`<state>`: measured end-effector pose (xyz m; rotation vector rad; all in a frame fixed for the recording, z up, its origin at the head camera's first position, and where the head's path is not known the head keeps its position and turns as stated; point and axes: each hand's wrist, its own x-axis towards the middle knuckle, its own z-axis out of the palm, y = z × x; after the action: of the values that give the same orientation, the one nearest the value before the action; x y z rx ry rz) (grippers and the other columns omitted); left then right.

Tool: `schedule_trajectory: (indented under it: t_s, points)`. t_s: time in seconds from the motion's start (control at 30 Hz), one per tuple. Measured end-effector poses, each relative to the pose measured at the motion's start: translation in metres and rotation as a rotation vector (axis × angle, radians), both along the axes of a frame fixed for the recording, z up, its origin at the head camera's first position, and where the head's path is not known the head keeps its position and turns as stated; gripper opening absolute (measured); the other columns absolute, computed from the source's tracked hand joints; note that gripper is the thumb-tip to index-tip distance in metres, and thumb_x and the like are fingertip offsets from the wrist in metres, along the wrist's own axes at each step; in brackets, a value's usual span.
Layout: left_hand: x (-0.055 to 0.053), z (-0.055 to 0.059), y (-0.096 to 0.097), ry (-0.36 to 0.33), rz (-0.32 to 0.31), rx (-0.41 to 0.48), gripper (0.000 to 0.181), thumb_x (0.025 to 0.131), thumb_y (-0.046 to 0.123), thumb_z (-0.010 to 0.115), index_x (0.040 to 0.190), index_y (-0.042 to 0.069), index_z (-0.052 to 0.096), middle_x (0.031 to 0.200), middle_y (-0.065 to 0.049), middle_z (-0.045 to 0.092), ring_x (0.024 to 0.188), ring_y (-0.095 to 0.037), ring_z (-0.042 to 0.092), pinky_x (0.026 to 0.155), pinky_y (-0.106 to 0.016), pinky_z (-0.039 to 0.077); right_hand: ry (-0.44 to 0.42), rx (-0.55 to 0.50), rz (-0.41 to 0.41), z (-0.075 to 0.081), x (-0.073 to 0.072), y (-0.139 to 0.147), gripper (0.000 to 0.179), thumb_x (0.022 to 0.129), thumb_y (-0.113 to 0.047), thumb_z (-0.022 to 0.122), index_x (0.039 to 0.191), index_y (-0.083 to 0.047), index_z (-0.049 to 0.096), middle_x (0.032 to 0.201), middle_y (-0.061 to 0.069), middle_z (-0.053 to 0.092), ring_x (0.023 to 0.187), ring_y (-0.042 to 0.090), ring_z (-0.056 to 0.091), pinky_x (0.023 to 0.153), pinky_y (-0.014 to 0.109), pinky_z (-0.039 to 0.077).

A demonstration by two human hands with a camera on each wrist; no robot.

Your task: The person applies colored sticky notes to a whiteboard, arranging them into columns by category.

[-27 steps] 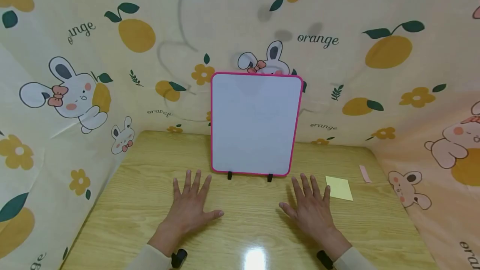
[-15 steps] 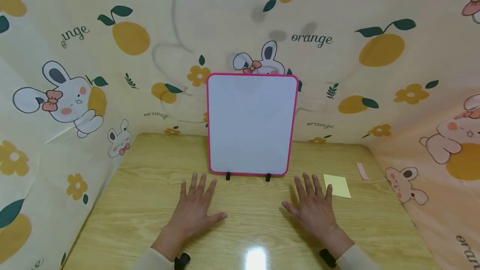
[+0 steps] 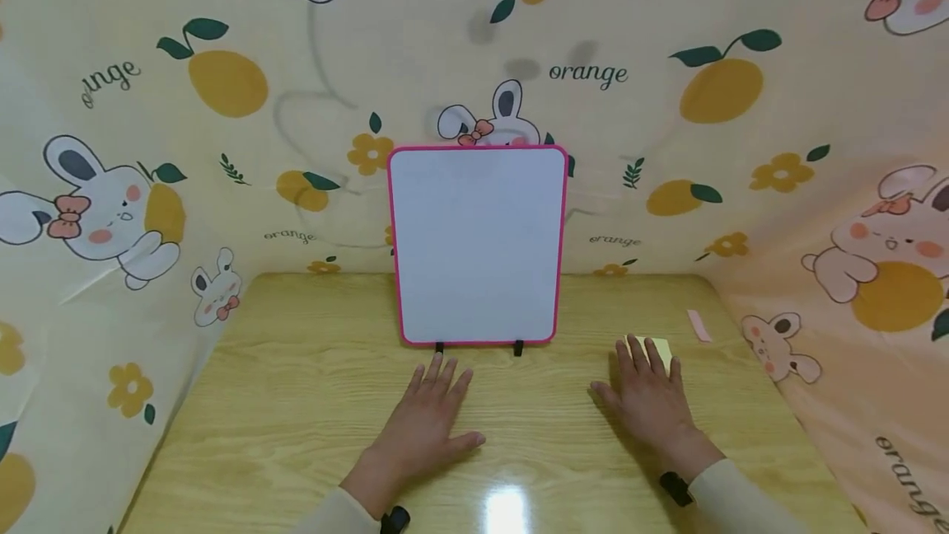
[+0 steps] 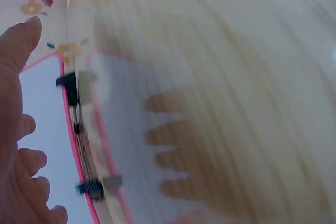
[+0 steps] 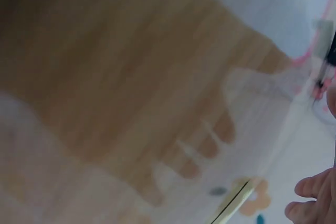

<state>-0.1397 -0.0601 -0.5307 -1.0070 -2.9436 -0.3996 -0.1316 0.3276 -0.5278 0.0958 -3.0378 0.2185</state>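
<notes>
A white board with a pink rim [image 3: 478,245] stands upright on small black feet at the table's back middle. My left hand [image 3: 426,419] is in front of it, palm down and fingers spread, fingertips near the left foot. To the right, my right hand [image 3: 652,394] is also palm down with straight fingers. Its fingertips overlap a yellow sticky-note pad [image 3: 662,351] in the head view. The right wrist view catches that pad [image 5: 233,203] edge-on, near the right fingers [image 5: 315,192]. Both wrist views show hand reflections on the glossy tabletop, apart from the hands. Neither hand holds anything.
A small pink paper strip [image 3: 698,325] lies at the back right of the wooden table [image 3: 311,386]. Printed cloth [image 3: 326,56] with rabbits and oranges encloses the back and both sides. A bright light glare shows at the table's front middle.
Both hands have shifted right. The left is now below the board's left foot, and the right covers part of the yellow pad. The head view has turned slightly right.
</notes>
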Motion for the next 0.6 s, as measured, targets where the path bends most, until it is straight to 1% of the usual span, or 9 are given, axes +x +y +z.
schedule_trajectory:
  t_s: [0.13,0.27,0.4,0.5,0.6]
  points:
    - [0.002,-0.003,0.016,-0.021,-0.042,-0.027,0.091,0.1,0.07,0.053,0.167,0.011,0.032,0.172,-0.021,0.028,0.162,-0.041,0.019,0.132,-0.06,0.02,-0.033,-0.01,-0.01,-0.002,-0.003,0.018,0.09,0.105,-0.061,0.052,0.159,0.009,0.034,0.165,0.035,0.03,0.152,0.06,0.023,0.116,0.086,0.018]
    - [0.003,-0.008,0.028,-0.048,-0.076,-0.051,0.091,0.101,0.071,0.05,0.168,0.012,0.029,0.173,-0.019,0.028,0.163,-0.039,0.018,0.133,-0.057,0.019,-0.078,-0.027,-0.025,-0.004,-0.004,0.032,0.092,0.106,-0.06,0.052,0.158,0.012,0.031,0.164,0.039,0.027,0.152,0.062,0.02,0.114,0.087,0.017]
    - [0.004,-0.009,0.033,-0.076,-0.101,-0.051,0.091,0.101,0.07,0.051,0.168,0.013,0.029,0.173,-0.019,0.027,0.163,-0.037,0.018,0.133,-0.058,0.02,-0.119,-0.03,-0.031,-0.007,-0.004,0.04,0.093,0.106,-0.063,0.047,0.159,0.012,0.03,0.165,0.038,0.027,0.153,0.061,0.02,0.115,0.087,0.014]
    - [0.004,-0.009,0.035,-0.077,-0.111,-0.064,0.091,0.101,0.07,0.051,0.168,0.013,0.029,0.173,-0.018,0.027,0.163,-0.036,0.018,0.132,-0.058,0.021,-0.125,-0.021,-0.023,-0.008,-0.004,0.042,0.092,0.107,-0.064,0.044,0.158,0.012,0.032,0.164,0.037,0.031,0.152,0.061,0.022,0.115,0.087,0.014]
    - [0.003,-0.008,0.037,-0.079,-0.113,-0.09,0.092,0.1,0.072,0.05,0.168,0.014,0.028,0.174,-0.017,0.026,0.163,-0.034,0.018,0.133,-0.056,0.02,-0.122,-0.014,-0.016,-0.007,-0.002,0.04,0.089,0.108,-0.062,0.044,0.157,0.012,0.035,0.162,0.036,0.034,0.151,0.061,0.025,0.115,0.087,0.014]
